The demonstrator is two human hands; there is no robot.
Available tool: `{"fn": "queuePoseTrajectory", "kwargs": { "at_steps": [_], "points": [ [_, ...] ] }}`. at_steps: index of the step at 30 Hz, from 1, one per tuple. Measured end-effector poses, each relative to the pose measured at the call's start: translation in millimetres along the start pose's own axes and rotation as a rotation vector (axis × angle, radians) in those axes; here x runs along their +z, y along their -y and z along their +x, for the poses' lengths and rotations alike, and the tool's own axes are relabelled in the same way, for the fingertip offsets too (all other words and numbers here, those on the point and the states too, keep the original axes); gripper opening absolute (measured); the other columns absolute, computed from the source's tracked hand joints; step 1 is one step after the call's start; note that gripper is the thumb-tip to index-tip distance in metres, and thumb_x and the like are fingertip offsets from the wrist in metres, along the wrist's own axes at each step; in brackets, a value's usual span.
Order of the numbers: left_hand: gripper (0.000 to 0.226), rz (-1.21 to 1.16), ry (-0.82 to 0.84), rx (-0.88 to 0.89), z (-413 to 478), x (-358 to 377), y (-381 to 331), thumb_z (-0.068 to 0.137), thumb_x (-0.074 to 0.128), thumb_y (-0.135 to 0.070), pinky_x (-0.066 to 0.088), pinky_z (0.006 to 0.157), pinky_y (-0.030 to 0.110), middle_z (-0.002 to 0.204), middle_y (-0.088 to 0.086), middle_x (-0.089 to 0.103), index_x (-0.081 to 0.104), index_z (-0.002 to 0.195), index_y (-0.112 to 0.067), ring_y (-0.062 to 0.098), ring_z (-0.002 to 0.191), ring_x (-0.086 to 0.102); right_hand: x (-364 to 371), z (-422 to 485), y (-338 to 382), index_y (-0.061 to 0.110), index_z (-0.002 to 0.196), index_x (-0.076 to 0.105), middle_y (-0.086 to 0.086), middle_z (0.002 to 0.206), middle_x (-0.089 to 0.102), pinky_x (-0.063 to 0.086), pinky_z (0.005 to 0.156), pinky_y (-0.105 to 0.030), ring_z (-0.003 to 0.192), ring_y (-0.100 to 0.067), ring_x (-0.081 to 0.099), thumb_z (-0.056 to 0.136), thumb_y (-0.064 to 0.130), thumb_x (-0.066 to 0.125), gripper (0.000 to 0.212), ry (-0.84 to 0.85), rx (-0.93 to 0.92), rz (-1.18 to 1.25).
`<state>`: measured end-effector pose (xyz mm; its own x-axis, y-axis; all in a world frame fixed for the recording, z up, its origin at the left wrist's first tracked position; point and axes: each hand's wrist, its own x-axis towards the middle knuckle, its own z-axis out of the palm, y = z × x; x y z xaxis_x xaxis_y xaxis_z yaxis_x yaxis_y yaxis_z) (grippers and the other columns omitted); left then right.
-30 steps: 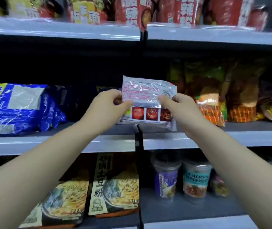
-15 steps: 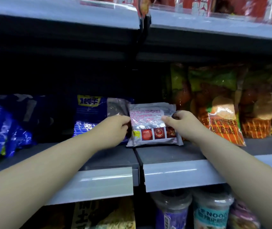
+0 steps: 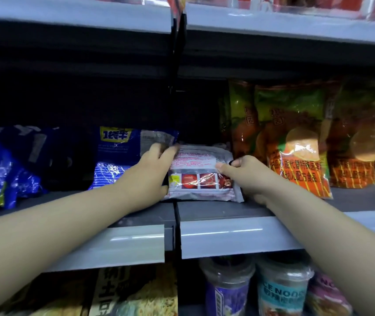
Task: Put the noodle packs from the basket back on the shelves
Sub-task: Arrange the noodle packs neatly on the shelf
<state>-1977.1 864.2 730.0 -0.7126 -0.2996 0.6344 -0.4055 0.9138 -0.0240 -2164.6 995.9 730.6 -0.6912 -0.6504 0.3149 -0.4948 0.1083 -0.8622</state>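
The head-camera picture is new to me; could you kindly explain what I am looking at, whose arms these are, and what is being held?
There is no machine here. A person wears a wide-angle camera on the head, looking forward and down, so the two bare arms reaching in are their own. The left hand and right hand each grip one side of a silvery noodle pack, whose lower edge appears to rest on the grey middle shelf. To its left lie blue packs; to its right stand orange-and-green bags. On the shelf below are noodle cups. The basket is not in view.
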Motion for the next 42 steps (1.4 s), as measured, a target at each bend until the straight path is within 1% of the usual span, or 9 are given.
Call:
{"fn": "queuePoseTrajectory", "kwargs": {
  "at_steps": [4,8,11,15,19,24,32,36,42],
  "points": [
    [0.073,-0.21,-0.017,-0.064,-2.7,-3.6,10.4,0.085,0.069,-0.021,0.029,0.111,0.033,0.142,0.008,0.028,0.032,0.146,-0.032,0.026,0.135,0.027,-3.6,-10.9,13.5,0.001,0.104,0.06,-0.014,0.091,0.069,0.056,0.068,-0.028,0.075,-0.022,0.068,0.088,0.036,0.068,0.039,0.108,0.095,0.196],
    [0.039,-0.469,-0.233,-0.014,-6.6,-19.0,1.7,0.089,0.063,-0.022,0.033,0.096,0.011,0.119,-0.015,0.047,0.051,0.123,-0.037,0.008,0.118,0.044,-15.0,-14.0,20.9,0.002,0.095,0.065,-0.008,0.072,0.069,0.053,0.046,-0.02,0.053,-0.013,0.066,0.095,0.021,0.059,0.019,0.31,0.193,0.587],
    [0.017,-0.564,-0.308,-0.064,-10.2,-25.8,-6.6,0.094,0.052,-0.032,0.041,0.085,0.014,0.107,-0.023,0.06,0.057,0.11,-0.036,-0.007,0.101,0.054,-17.4,-15.3,27.6,0.011,0.091,0.063,-0.006,0.065,0.067,0.049,0.037,-0.018,0.046,-0.012,0.064,0.097,0.022,0.053,0.017,0.303,0.189,0.648],
    [0.016,-0.537,-0.31,-0.231,-12.3,-26.1,-0.4,0.098,0.045,-0.036,0.041,0.064,0.014,0.084,-0.01,0.065,0.056,0.088,-0.029,0.004,0.08,0.059,-6.5,-19.2,29.8,0.007,0.11,0.054,-0.014,0.074,0.071,0.054,0.043,-0.021,0.053,-0.014,0.068,0.106,0.032,0.031,0.035,0.375,0.144,0.562],
    [0.034,-0.442,-0.172,-0.301,-12.2,-21.3,3.6,0.098,0.044,-0.038,0.035,0.051,0.013,0.07,-0.005,0.057,0.052,0.071,-0.019,0.006,0.063,0.053,-1.9,-18.3,27.8,0.002,0.117,0.051,-0.011,0.078,0.072,0.054,0.048,-0.023,0.063,-0.015,0.071,0.105,0.028,0.034,0.033,0.371,0.062,0.498],
    [0.033,-0.533,0.018,-0.381,-8.4,-12.1,9.6,0.091,0.053,-0.05,0.053,0.082,0.033,0.097,-0.004,0.069,0.059,0.102,-0.019,0.011,0.088,0.066,3.3,-23.2,21.5,0.007,0.089,0.061,-0.008,0.073,0.069,0.052,0.05,-0.021,0.057,-0.013,0.063,0.099,0.016,0.051,0.016,0.396,-0.066,0.237],
    [0.036,-0.895,0.006,-0.443,-5.5,-13.7,9.8,0.08,0.076,-0.026,0.056,0.066,0.021,0.095,-0.003,0.074,0.058,0.11,-0.017,0.008,0.08,0.072,6.6,-20.5,17.8,0.012,0.093,0.07,0.002,0.075,0.064,0.049,0.058,-0.025,0.067,-0.011,0.055,0.09,0.027,0.065,0.016,0.218,-0.29,-0.018],
    [0.022,-1.215,-0.058,-0.486,-3.4,-22.6,6.6,0.085,0.069,-0.02,0.057,0.069,0.035,0.094,0.003,0.075,0.062,0.105,-0.014,0.02,0.088,0.072,9.5,-19.4,23.1,0.02,0.109,0.057,0.005,0.1,0.065,0.054,0.086,-0.035,0.093,-0.01,0.063,0.087,0.032,0.068,0.027,0.119,-0.313,0.077],
    [0.025,-1.372,-0.018,-0.469,-3.9,-30.5,-3.3,0.087,0.064,-0.016,0.056,0.082,0.043,0.105,0.003,0.074,0.064,0.112,-0.017,0.018,0.097,0.07,32.5,-31.4,49.8,0.015,0.106,0.062,-0.005,0.099,0.073,0.053,0.09,-0.04,0.096,-0.02,0.069,0.092,0.023,0.061,0.016,0.477,-0.091,0.628]
  ]
}}
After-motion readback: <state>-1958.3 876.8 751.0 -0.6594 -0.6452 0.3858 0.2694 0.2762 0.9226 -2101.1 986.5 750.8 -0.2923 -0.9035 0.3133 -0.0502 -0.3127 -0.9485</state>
